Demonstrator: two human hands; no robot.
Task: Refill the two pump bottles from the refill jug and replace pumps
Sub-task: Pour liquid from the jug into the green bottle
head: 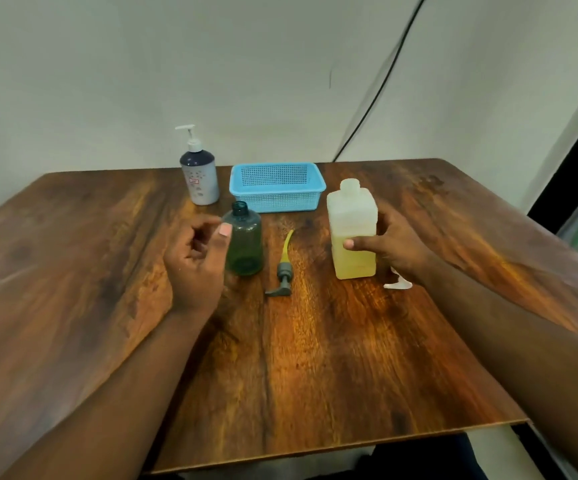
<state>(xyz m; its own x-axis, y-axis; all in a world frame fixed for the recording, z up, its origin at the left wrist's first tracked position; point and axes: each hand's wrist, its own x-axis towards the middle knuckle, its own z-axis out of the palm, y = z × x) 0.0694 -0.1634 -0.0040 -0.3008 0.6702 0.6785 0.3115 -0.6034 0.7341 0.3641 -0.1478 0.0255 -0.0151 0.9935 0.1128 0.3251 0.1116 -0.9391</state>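
No text, brand or number can be read anywhere in the view. The white pump bottle [200, 178] at the back of the table carries a small red-bordered label [194, 181], but its print is too small and blurred to read.

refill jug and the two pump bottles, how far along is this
Done: green bottle is open, its pump lying on the table. In hand: right hand grips the uncapped refill jug; left hand sits beside the green bottle. Left: pouring, the still-capped white bottle, and refitting pumps.
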